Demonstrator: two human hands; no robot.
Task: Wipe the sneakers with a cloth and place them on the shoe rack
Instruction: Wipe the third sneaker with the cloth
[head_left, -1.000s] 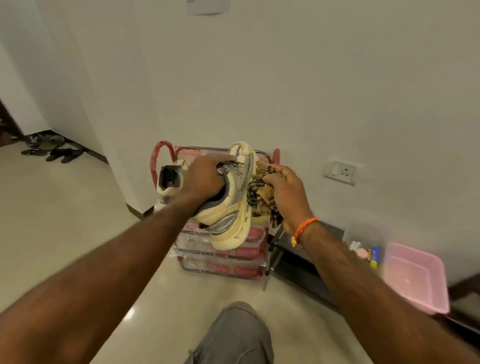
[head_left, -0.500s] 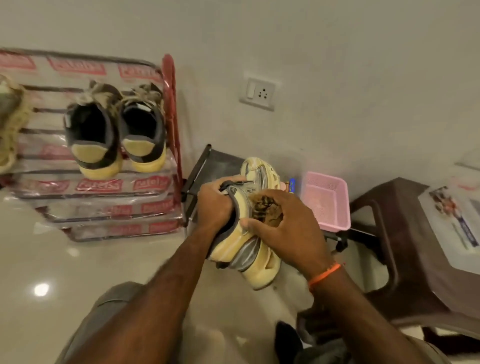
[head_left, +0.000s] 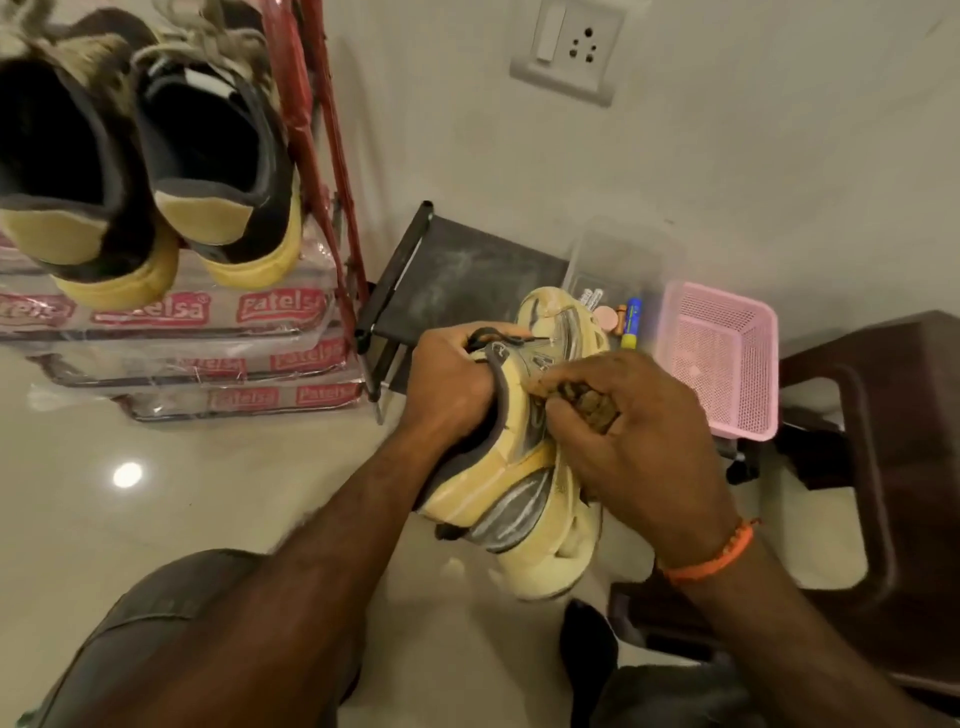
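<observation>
Floor-level now, off the shoe rack (head_left: 311, 130): left hand (head_left: 452, 387) grips the sneaker (head_left: 524, 483), right hand (head_left: 639, 441) bunches the cloth (head_left: 584, 402) (wiping's still underway).

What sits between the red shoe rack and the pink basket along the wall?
In the head view, a dark low shelf, then a clear box with small items, stand between the shoe rack and the pink basket.

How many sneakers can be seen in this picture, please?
3. Two dark sneakers, one beside the other, stand on the shoe rack at upper left. One yellow sneaker is held in both hands. Others may be outside the frame.
</observation>
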